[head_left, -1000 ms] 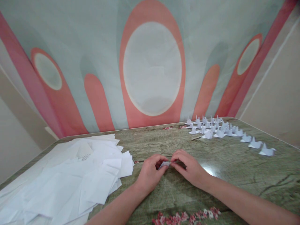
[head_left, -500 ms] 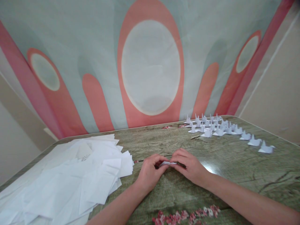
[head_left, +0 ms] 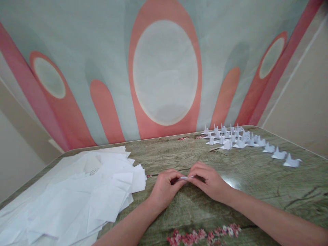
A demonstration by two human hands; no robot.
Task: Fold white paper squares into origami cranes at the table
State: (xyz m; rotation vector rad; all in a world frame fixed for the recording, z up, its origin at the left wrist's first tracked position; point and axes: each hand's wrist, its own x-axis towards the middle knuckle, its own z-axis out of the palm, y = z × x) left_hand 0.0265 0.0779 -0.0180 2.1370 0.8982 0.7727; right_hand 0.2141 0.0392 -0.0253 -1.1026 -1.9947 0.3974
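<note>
At the table, the left hand and right hand pinch small white paper, each grip closed.

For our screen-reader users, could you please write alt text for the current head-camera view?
A left hand and a right hand pinch a small piece of white paper over a wood-grain table. Loose white sheets lie heaped on the left, and many folded paper birds stand toward the far right.
</note>
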